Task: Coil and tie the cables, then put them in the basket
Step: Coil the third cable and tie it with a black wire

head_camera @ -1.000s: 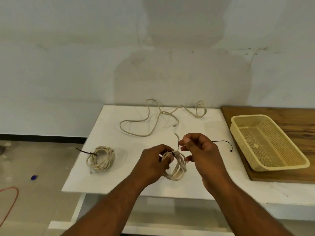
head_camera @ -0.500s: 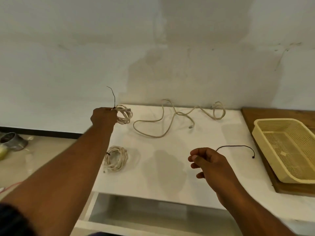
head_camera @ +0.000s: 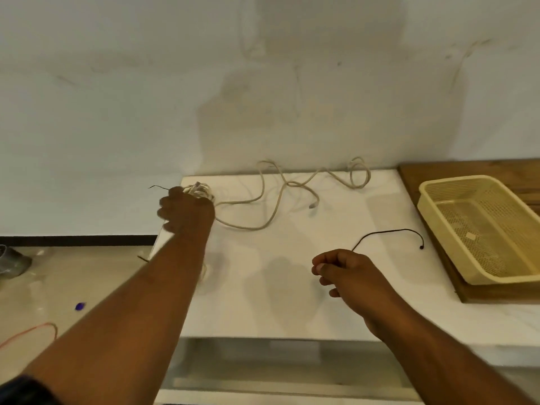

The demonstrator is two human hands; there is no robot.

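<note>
view: head
left hand [head_camera: 187, 210]: centre-left of frame, reaching out to the desk's [head_camera: 292, 302] far left corner, fingers curled round the coiled cable [head_camera: 200, 190]
coiled cable: in that grip, at or just over the desk corner; a thin dark tie end sticks out to its left
right hand [head_camera: 347, 273]: lower centre, over the desk, fingers loosely curled, nothing visible in it
black tie [head_camera: 388, 233]: loose on the desk, up-right of the right hand, near end just beside it
loose cable [head_camera: 277, 200]: uncoiled, sprawls left-right along the desk's back edge
basket [head_camera: 438, 194]: right edge of frame, on a wooden board
key relation: coil and basket sit on opposite sides of the desk; right hand is nearer the basket and the tie, left hand nearer the loose cable's left loop
</note>
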